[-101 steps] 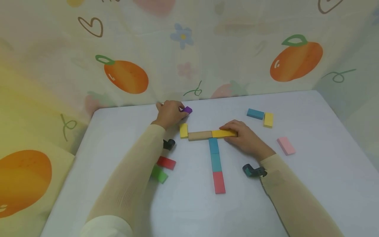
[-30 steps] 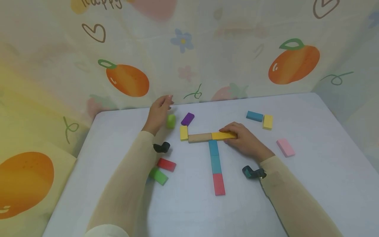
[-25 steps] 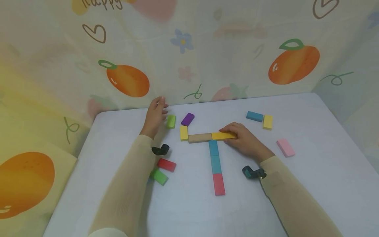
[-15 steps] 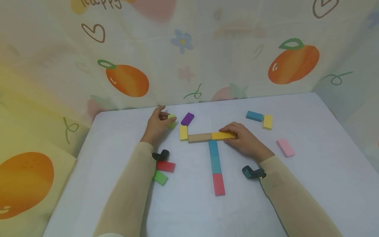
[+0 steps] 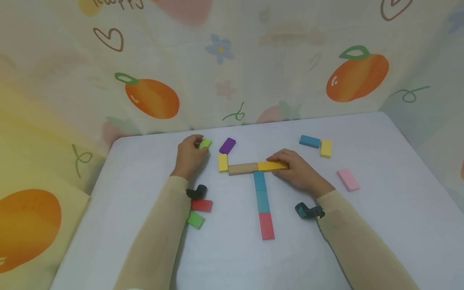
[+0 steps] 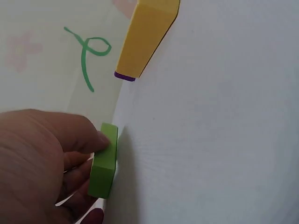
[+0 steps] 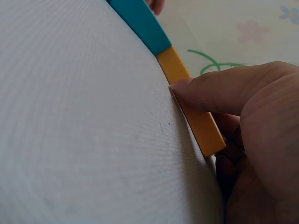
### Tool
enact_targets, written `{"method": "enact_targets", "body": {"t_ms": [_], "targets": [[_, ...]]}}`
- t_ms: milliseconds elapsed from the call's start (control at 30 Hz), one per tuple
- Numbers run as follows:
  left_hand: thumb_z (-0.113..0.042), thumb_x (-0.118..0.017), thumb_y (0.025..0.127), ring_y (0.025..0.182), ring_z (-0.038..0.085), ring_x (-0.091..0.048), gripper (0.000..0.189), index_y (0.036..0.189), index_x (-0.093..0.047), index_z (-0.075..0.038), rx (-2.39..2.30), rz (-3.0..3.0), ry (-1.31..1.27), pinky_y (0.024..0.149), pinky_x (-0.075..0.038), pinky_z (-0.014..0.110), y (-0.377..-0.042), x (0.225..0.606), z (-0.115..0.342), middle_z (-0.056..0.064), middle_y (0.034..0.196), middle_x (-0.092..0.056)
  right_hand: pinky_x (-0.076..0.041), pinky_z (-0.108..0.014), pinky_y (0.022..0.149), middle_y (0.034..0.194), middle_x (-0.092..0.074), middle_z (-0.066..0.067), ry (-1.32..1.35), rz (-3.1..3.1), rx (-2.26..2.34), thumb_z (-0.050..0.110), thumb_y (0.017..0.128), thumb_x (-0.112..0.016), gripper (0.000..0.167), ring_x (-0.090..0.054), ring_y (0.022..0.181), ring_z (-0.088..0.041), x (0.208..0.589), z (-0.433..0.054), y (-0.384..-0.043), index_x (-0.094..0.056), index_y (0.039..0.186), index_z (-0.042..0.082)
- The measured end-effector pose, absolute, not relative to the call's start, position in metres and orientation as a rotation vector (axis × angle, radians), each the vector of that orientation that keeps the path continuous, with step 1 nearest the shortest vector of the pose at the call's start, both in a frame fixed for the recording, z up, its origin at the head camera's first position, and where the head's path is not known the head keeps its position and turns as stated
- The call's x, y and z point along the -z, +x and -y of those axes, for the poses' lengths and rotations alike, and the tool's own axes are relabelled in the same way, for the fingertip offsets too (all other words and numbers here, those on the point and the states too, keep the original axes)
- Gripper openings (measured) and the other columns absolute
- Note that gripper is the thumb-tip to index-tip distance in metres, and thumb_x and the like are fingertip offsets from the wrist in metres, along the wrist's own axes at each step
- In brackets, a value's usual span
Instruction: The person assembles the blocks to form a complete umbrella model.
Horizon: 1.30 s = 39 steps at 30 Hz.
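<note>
My left hand (image 5: 189, 157) pinches a light green block (image 5: 205, 143) between thumb and fingers near the table's back edge; the left wrist view shows the thumb on the face of this green block (image 6: 104, 161). To its right lies a purple block (image 5: 227, 145), its corner at the top of a yellow block (image 5: 222, 163). Beside that a tan block (image 5: 242, 168) runs end to end with an orange-yellow block (image 5: 266, 166), which my right hand (image 5: 299, 169) grips at its right end. In the right wrist view, thumb and fingers hold the orange-yellow block (image 7: 201, 126) across its sides.
Two teal blocks (image 5: 262, 197) and a red-pink block (image 5: 266, 226) form a column below the row. A red block (image 5: 201, 206) and a green block (image 5: 196, 220) lie by the left forearm. At right are blue (image 5: 309, 141), yellow (image 5: 326, 148) and pink (image 5: 348, 179) blocks.
My left hand let go of the purple block, which now lies above the yellow one. It drew back left, then took hold of the light green block and turned it. The right hand stayed put.
</note>
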State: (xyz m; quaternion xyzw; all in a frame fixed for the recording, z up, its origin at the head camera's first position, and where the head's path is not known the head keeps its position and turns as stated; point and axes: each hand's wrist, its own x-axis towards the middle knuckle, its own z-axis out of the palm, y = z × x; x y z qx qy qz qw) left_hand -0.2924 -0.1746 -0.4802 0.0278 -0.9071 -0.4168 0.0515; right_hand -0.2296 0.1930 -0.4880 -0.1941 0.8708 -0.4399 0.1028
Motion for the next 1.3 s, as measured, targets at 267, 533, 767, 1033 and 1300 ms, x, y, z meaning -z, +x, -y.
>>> {"method": "enact_targets", "body": {"t_ms": [267, 533, 767, 1033, 1300], "targets": [[-0.008, -0.073, 0.099, 0.114, 0.03, -0.065, 0.041, 0.139, -0.072, -0.002, 1.293, 2.799, 0.186, 0.096, -0.057, 0.043, -0.296, 0.468, 0.172, 0.013, 0.13, -0.072, -0.042, -0.05, 0.117, 0.145, -0.059, -0.002, -0.582, -2.575, 1.291, 0.011, 0.106, -0.073, 0.039, -0.049, 0.136, -0.026, 0.49, -0.194, -0.231, -0.069, 0.145, 0.016], [-0.011, -0.078, 0.1, 0.116, 0.027, -0.065, 0.04, 0.139, -0.072, -0.006, 1.459, 2.764, 0.087, 0.097, -0.055, 0.042, -0.307, 0.451, 0.16, 0.009, 0.133, -0.071, -0.043, -0.049, 0.116, 0.143, -0.06, -0.002, -0.571, -2.583, 1.277, 0.012, 0.106, -0.074, 0.038, -0.05, 0.135, -0.026, 0.488, -0.194, -0.23, -0.07, 0.144, 0.015], [-0.008, -0.077, 0.101, 0.12, 0.028, -0.064, 0.04, 0.14, -0.07, -0.005, 1.485, 2.783, -0.096, 0.1, -0.055, 0.04, -0.32, 0.432, 0.135, 0.01, 0.136, -0.07, -0.042, -0.051, 0.117, 0.143, -0.06, -0.003, -0.584, -2.579, 1.287, 0.011, 0.106, -0.074, 0.039, -0.05, 0.136, -0.027, 0.486, -0.193, -0.23, -0.07, 0.144, 0.014], [-0.004, -0.076, 0.099, 0.12, 0.027, -0.065, 0.039, 0.137, -0.072, -0.004, 1.386, 2.869, -0.23, 0.099, -0.055, 0.039, -0.336, 0.425, 0.113, 0.011, 0.134, -0.071, -0.042, -0.05, 0.117, 0.143, -0.06, -0.005, -0.591, -2.565, 1.308, 0.009, 0.105, -0.074, 0.038, -0.05, 0.135, -0.028, 0.486, -0.193, -0.231, -0.07, 0.143, 0.012], [-0.003, -0.077, 0.099, 0.115, 0.023, -0.067, 0.037, 0.135, -0.073, -0.005, 1.359, 2.964, -0.293, 0.093, -0.058, 0.035, -0.344, 0.432, 0.096, 0.008, 0.131, -0.072, -0.043, -0.05, 0.116, 0.143, -0.06, -0.004, -0.589, -2.56, 1.307, 0.008, 0.105, -0.074, 0.038, -0.05, 0.135, -0.027, 0.487, -0.195, -0.232, -0.07, 0.143, 0.013]]}}
